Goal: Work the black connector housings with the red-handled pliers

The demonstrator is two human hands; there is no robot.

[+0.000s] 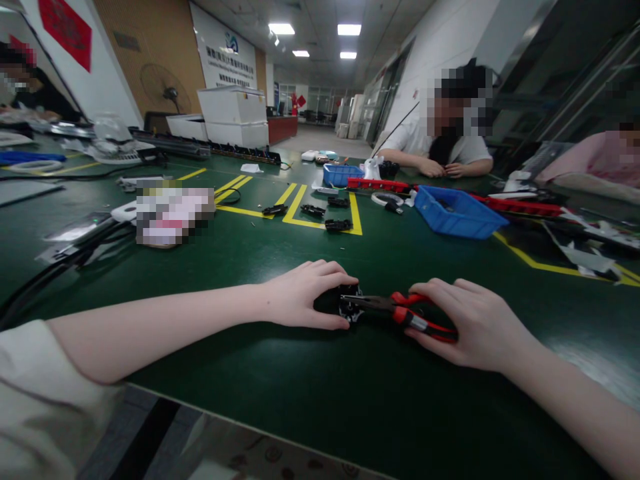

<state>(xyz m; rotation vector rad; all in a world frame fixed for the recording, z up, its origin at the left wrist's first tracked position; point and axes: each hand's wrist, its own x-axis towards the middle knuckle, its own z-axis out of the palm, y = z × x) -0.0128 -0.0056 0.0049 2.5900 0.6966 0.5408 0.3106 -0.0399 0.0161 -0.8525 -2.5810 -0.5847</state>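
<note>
On the green table (280,367), my left hand (307,297) grips a small black part with silvery edges (351,305) between thumb and fingers. My right hand (463,323) is wrapped round the red and black handles of long-nose pliers (405,310). The pliers point left, and their jaws lie over the black part; whether they pinch it is too small to tell. Further back, several similar black parts (339,225) lie in and beside yellow tape outlines (323,229).
A blue bin (457,213) and a smaller blue tray (343,175) stand behind the pliers. A pink phone-like item (175,217) and black cables (65,267) lie left. Across the table sits a person (440,143); others sit at both sides.
</note>
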